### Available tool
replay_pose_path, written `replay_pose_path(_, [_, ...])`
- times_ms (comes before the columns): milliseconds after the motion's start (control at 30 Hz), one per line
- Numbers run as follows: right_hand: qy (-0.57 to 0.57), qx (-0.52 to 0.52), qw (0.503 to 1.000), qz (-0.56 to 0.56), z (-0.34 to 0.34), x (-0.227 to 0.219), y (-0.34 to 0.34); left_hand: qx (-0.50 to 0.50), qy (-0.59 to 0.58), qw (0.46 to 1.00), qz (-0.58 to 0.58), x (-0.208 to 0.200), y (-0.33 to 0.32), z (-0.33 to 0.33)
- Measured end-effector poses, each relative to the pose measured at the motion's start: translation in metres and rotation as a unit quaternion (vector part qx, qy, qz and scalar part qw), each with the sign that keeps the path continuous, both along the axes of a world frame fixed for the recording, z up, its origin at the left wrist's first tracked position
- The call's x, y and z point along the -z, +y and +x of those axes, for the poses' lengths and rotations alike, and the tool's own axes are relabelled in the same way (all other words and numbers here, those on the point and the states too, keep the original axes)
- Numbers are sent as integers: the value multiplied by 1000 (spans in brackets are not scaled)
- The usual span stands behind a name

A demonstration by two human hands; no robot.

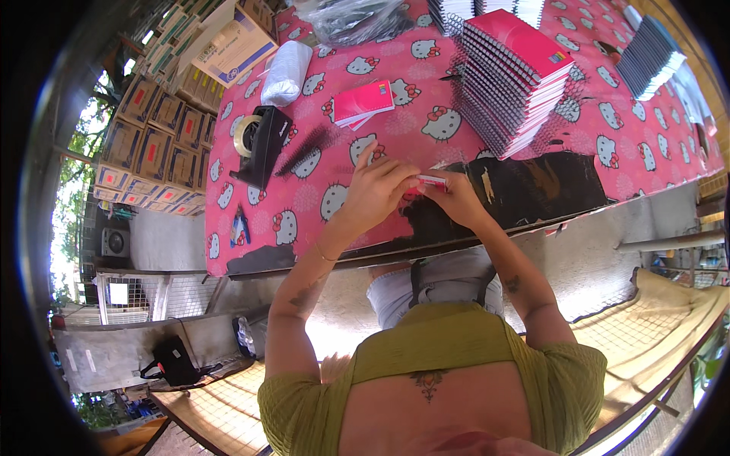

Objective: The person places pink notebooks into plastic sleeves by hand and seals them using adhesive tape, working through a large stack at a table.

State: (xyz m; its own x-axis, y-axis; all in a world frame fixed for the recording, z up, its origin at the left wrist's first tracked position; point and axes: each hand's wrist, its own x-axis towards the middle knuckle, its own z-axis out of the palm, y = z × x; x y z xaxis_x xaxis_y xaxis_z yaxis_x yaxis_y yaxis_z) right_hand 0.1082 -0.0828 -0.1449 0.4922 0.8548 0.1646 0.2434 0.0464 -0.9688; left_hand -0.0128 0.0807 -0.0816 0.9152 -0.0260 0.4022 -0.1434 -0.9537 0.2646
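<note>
My right hand (pixel 455 199) is closed around a small, thin red-and-white piece (pixel 433 181), seen nearly edge-on; its kind is hard to make out. Right against it, my left hand (pixel 374 190) pinches at its left end with thumb and fingers, while one finger points up and away. Both hands are above the near part of the table. Just beyond them lie small pink booklets (pixel 363 104), slightly fanned. To their left stands a black tape dispenser (pixel 264 148) with a roll of clear tape (pixel 245 137).
A tall stack of pink spiral notebooks (pixel 521 80) stands at the right, with another stack (pixel 650 59) farther right. A white wrapped roll (pixel 287 72) and clear plastic bags (pixel 353 19) lie beyond. The table's cover (pixel 304 196) is torn along the front. Cartons (pixel 152 137) are piled left.
</note>
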Motion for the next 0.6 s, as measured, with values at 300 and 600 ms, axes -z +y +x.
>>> replay_pose_path(300, [28,-2,999,30,-2,-1,-1,30,-18,999,-39,5,8,9])
replay_pose_path(600, [-2,15,1000,12,-2,7,1,-2,-9,1000,28,1,3,5])
